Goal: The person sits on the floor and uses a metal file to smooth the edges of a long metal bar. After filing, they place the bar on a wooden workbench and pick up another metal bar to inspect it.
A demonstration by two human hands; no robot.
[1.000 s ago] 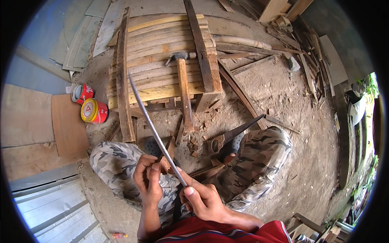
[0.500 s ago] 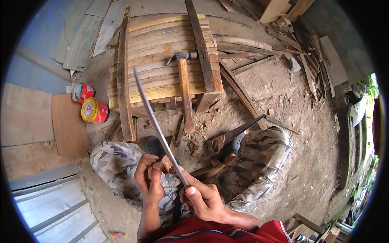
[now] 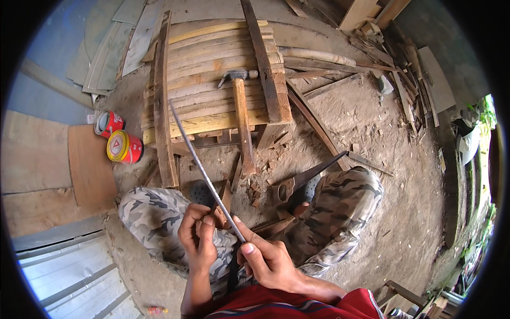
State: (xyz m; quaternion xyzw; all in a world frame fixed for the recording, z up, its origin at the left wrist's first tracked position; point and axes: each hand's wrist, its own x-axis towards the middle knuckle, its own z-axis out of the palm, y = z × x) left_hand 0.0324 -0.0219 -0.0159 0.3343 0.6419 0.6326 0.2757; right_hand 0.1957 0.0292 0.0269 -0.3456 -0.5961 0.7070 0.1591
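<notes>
The left hand (image 3: 198,239) pinches the wood block (image 3: 221,217) and the right hand (image 3: 270,265) grips the file-like metal tool (image 3: 204,175), so steady bracing should help.

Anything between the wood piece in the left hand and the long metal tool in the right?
Nothing visible: the wood piece, in the left hand, sits right beside the long metal tool held by the right hand; whether they touch is unclear. The hammer lies farther forward.
</notes>
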